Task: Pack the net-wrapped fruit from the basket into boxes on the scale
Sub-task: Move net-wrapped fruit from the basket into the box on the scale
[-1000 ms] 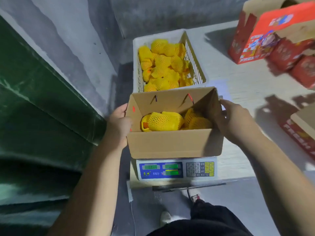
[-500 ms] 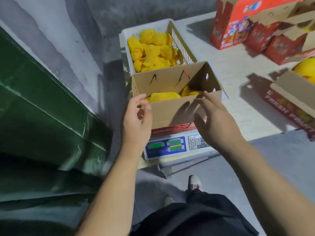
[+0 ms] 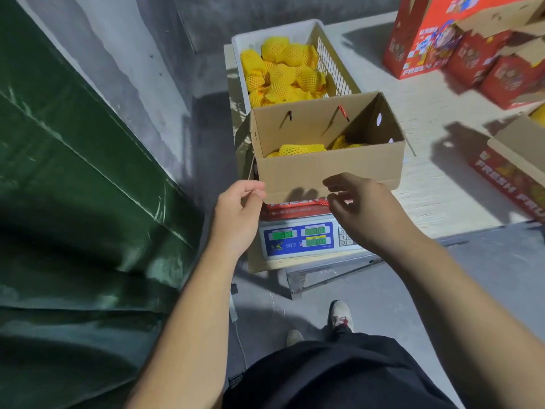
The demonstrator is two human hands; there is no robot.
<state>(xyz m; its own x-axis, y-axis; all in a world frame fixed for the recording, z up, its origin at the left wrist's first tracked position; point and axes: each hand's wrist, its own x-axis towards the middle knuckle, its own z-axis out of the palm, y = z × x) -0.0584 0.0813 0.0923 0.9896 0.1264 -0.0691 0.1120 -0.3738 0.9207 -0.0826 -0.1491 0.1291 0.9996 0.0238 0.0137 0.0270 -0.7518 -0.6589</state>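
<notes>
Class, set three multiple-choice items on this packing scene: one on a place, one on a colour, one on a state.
1. Where is the basket?
A. behind the box
B. on the floor
C. under the scale

2. What colour are the fruit nets?
A. white
B. yellow
C. green

3. How is the box on the scale?
A. taped shut
B. open, some fruit inside
C. open, empty

Answers: 1 A, the basket stands just beyond the box; 2 B, all nets are yellow; 3 B, the flaps are up with fruit at the bottom.
</notes>
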